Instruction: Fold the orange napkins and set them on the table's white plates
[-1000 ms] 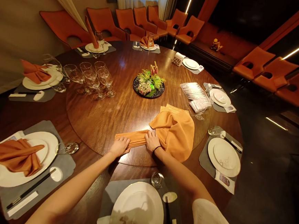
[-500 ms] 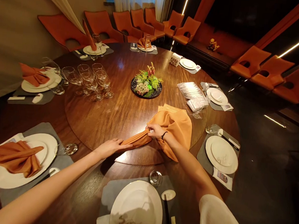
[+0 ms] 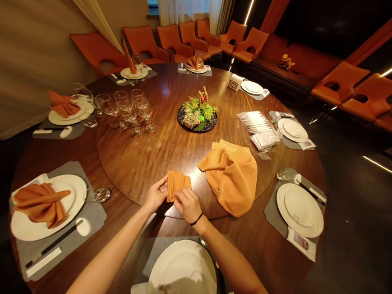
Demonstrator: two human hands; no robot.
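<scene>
An orange cloth napkin (image 3: 178, 182), pleated and doubled into a short bundle, is gripped between both hands above the near part of the turntable (image 3: 130, 160). My left hand (image 3: 157, 192) is closed on its left edge. Fingers of my right hand (image 3: 188, 204) pinch its lower front; a dark band circles that wrist. To the right lies a loose heap of orange napkins (image 3: 232, 177), touched by neither hand. Closest to me, below the hands, a white plate (image 3: 159, 271) with a smaller one on it sits on a grey placemat (image 3: 142, 269).
A succulent centrepiece (image 3: 198, 113) stands mid-turntable. Several wine glasses (image 3: 127, 107) cluster left of it; plastic-wrapped packets (image 3: 257, 124) lie right. A place setting with a folded napkin (image 3: 42, 203) is at left, and stacked plates (image 3: 299, 209) at right. Orange chairs (image 3: 173, 39) line the back.
The pleated napkin, stretched out between my hands before, is now doubled into a short bundle. My right hand has moved left and down, away from the heap, close to my left hand.
</scene>
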